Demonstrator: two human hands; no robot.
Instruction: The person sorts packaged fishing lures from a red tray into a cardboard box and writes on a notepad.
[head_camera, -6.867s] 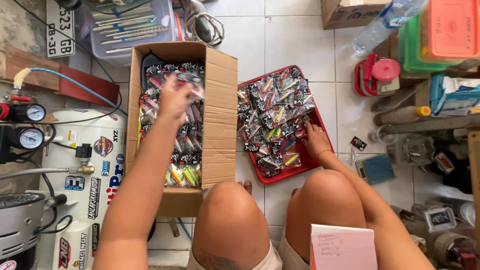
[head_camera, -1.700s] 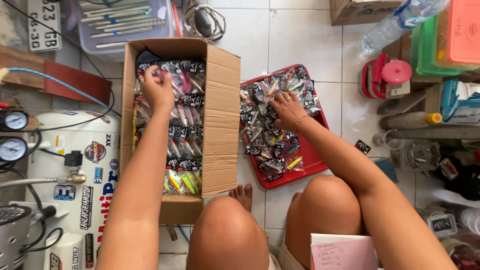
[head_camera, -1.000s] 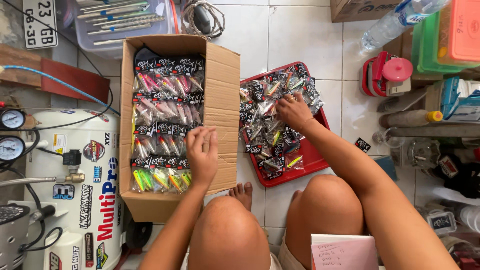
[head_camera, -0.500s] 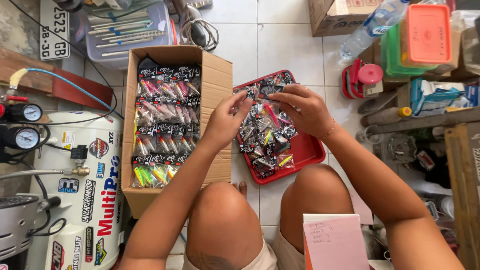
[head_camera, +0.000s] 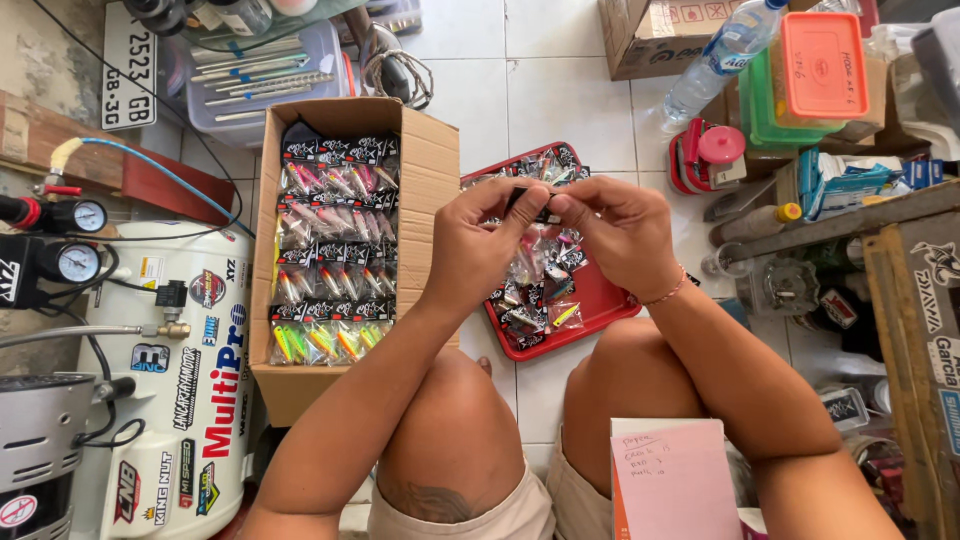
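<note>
Both hands are raised over the red tray, pinching one small packet with a black header card between them. My left hand grips its left end and my right hand its right end. More clear packets of coloured fishing lures lie heaped on the tray below. To the left stands an open cardboard box filled with neat rows of the same lure packets.
A white air compressor with gauges sits left of the box. A clear bin of metal rods is behind it. Bottle, green and orange containers and clutter crowd the right. A pink notepad rests by my right knee.
My left hand came off the box and over to the tray. Both hands then lifted one packet up from the pile and now hold it between them.
</note>
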